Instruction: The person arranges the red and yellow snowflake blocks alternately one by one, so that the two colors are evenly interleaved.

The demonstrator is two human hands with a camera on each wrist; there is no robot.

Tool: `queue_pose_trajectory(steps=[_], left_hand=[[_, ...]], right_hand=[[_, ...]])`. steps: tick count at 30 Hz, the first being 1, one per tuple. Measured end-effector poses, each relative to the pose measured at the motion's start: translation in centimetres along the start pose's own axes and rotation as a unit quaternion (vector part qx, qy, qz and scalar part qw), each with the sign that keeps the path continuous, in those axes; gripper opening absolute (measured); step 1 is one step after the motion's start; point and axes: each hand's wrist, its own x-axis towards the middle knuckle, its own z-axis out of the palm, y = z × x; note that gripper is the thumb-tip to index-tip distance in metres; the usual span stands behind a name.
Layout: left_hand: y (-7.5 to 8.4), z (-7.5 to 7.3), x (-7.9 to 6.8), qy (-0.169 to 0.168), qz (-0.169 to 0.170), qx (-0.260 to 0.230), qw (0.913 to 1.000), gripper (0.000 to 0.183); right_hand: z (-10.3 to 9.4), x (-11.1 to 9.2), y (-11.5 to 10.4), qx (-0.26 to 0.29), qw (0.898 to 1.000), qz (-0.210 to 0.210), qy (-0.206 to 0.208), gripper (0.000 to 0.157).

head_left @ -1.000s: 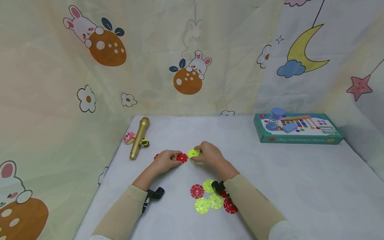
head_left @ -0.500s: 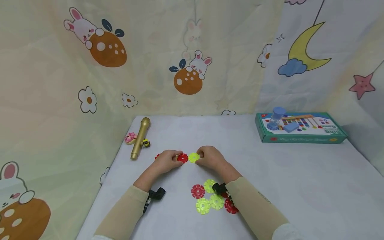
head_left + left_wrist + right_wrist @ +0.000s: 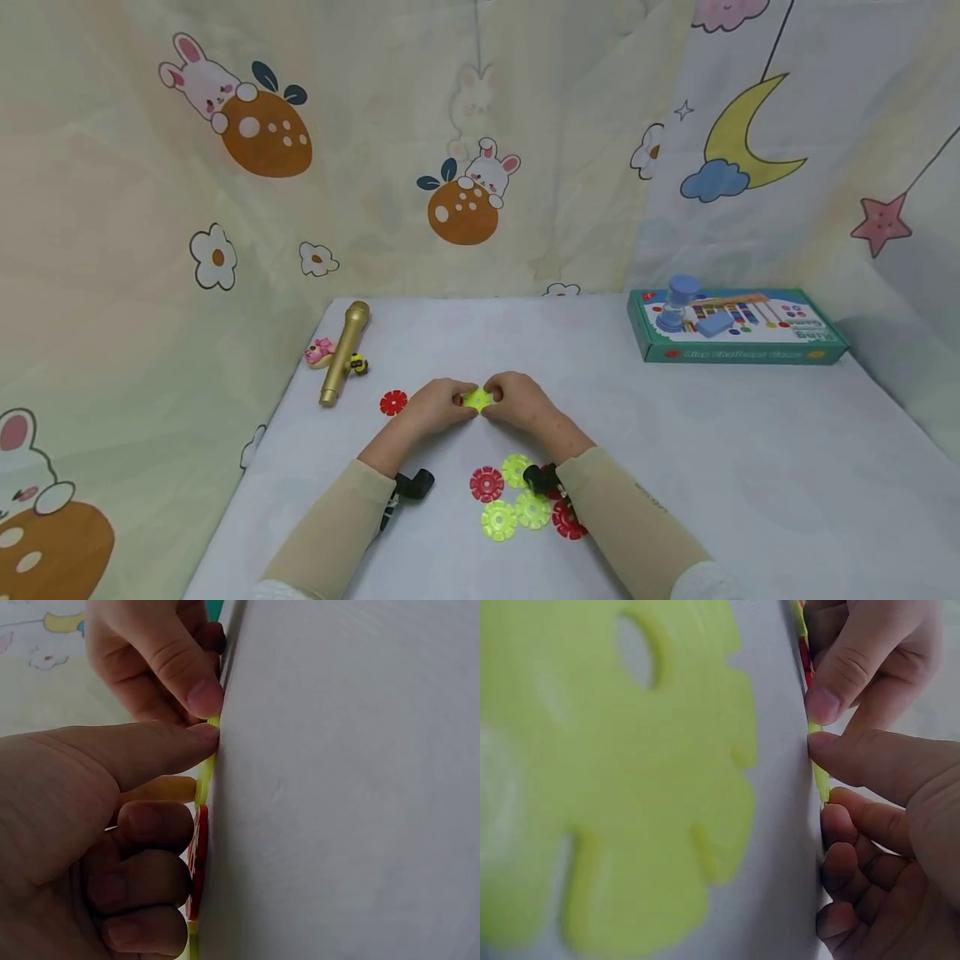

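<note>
Both hands pinch one thin yellow-green disc [image 3: 477,400] between them, thumb and finger of the left hand [image 3: 437,406] on one edge, thumb and finger of the right hand [image 3: 522,402] on the other; the disc is at the middle of the table [image 3: 697,458], just above its surface or touching it — which of the two I cannot tell. In the left wrist view a red disc [image 3: 198,862] lines up edge-on with it, close by the left hand's curled fingers; another red disc, the outer one [image 3: 393,403], shows just beyond that hand. Nearer the person lies a loose cluster of discs [image 3: 499,521], red and yellow-green, smooth, plastic-looking, with notched, petal-like rims; the right sleeve [image 3: 630,525], plain beige, partly covers it. The table wears a matte white covering; at its far left lie a golden microphone [image 3: 346,354], a pink figurine [image 3: 318,352] and a black-and-yellow toy [image 3: 359,364]; at far right a flat green box [image 3: 738,354] bears a blue-capped hourglass [image 3: 678,304] and a blue block [image 3: 715,324]. Around it all hangs pale, softly creased fabric [image 3: 375,125] — printed with rabbits, flowers, a moon and a star.
</note>
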Motion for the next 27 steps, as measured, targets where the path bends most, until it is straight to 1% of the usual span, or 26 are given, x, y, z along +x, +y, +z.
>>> queue_pose_trajectory(steps=[3,5,9,12,16,20,25,27], left_hand=[[-0.3,0.2,0.1,0.002,-0.002,-0.015,0.9999,0.049],[-0.4,0.3,0.1,0.001,-0.003,-0.020,0.9998,0.050],[-0.4,0.1,-0.2,-0.005,-0.006,-0.019,0.9998,0.051],[-0.3,0.0,-0.3,-0.004,-0.005,-0.014,0.9999,0.051],[-0.3,0.0,-0.3,0.001,-0.002,-0.015,0.9999,0.050],[-0.3,0.0,-0.2,0.006,0.002,-0.016,0.9999,0.050],[-0.3,-0.1,-0.2,0.009,0.007,-0.022,0.9997,0.050],[-0.3,-0.1,-0.3,0.009,0.007,-0.023,0.9997,0.050]], right_hand=[[-0.2,-0.5,-0.1,0.005,1.000,-0.008,-0.004,0.038],[-0.6,-1.2,-0.3,0.018,1.000,-0.011,-0.008,0.039],[-2.1,-3.4,-0.8,0.050,0.998,-0.014,-0.020,0.039],[-3.2,-5.2,-0.5,0.061,0.998,-0.016,-0.025,0.038],[-3.9,-7.6,0.9,0.055,0.998,-0.007,-0.033,0.036],[-4.2,-10.1,2.7,0.054,0.997,-0.003,-0.051,0.036],[-3.9,-12.5,4.8,0.050,0.996,-0.015,-0.077,0.040],[-3.5,-13.1,5.3,0.042,0.996,-0.020,-0.079,0.044]])
